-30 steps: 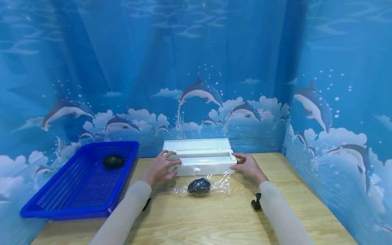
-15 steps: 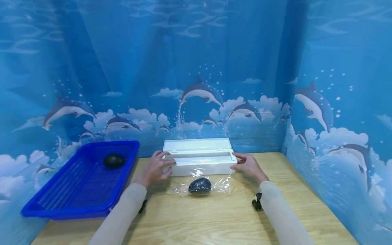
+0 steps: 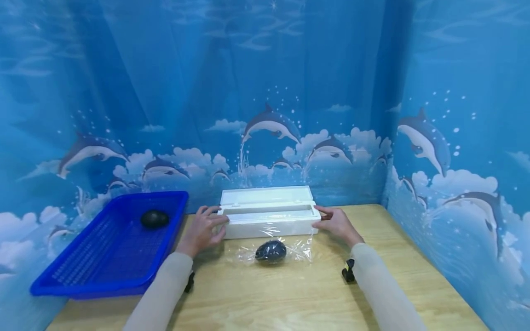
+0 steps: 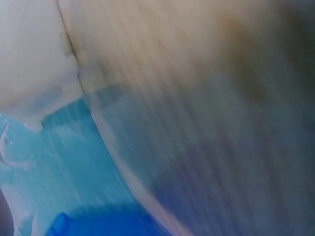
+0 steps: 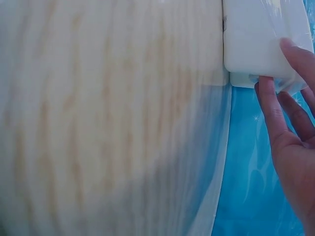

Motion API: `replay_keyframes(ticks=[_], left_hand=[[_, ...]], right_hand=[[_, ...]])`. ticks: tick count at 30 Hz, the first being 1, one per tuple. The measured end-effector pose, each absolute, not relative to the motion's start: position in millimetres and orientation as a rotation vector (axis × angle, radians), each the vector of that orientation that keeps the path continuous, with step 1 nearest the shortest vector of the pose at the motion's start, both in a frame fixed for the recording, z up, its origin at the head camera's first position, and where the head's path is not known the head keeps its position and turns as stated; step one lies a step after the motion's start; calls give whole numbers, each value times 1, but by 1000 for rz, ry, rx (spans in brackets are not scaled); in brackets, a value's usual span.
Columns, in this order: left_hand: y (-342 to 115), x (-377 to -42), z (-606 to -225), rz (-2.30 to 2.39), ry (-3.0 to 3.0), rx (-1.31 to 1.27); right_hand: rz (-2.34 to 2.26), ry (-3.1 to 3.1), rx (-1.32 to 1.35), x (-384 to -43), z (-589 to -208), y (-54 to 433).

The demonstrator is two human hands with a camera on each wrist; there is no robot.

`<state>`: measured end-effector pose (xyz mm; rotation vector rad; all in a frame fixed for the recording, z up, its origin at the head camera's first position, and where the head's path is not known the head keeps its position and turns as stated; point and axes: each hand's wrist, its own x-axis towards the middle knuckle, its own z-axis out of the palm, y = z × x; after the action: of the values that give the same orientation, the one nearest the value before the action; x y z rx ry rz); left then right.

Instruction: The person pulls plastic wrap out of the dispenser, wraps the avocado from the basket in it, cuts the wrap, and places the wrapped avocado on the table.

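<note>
A long white cling film dispenser point(image 3: 269, 229) stands at the back of the table, its lid point(image 3: 267, 195) raised. Clear cling film point(image 3: 299, 252) hangs from its front onto the table and over a dark, avocado-like fruit point(image 3: 271, 251). My left hand point(image 3: 203, 232) grips the dispenser's left end, fingers over the top edge and thumb low at the front corner. At the opposite end my right hand point(image 3: 337, 225) holds the box between thumb and fingers. The right wrist view shows the right thumb point(image 5: 298, 55) on the white face and the index finger at the end.
A blue plastic basket point(image 3: 103, 257) stands at the left of the table with another dark, avocado-like fruit point(image 3: 154, 219) in it. A blue dolphin-print curtain point(image 3: 265, 115) hangs close behind the table point(image 3: 265, 299) and along the right.
My left hand has slid leftward along the dispenser to its left end. The right hand stays at the right end; the film and the fruit under it look nearly the same.
</note>
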<state>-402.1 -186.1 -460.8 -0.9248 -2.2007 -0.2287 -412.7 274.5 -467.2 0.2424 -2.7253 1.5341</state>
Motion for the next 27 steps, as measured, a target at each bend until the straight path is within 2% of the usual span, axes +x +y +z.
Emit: replay_keyframes(ticks=[18,23,27], left_hand=[[-190,-392,-457,-217,-2312,-741],[-175,-388,-452,-318,-2223,-759],[-150,-377,-438,-443,-2155,-882]], right_hand=[[1522,-2710,271,-413,-468,269],[1551,-2730,255,-413,-466,268],[1572,-2755,281,-410,-460,268]])
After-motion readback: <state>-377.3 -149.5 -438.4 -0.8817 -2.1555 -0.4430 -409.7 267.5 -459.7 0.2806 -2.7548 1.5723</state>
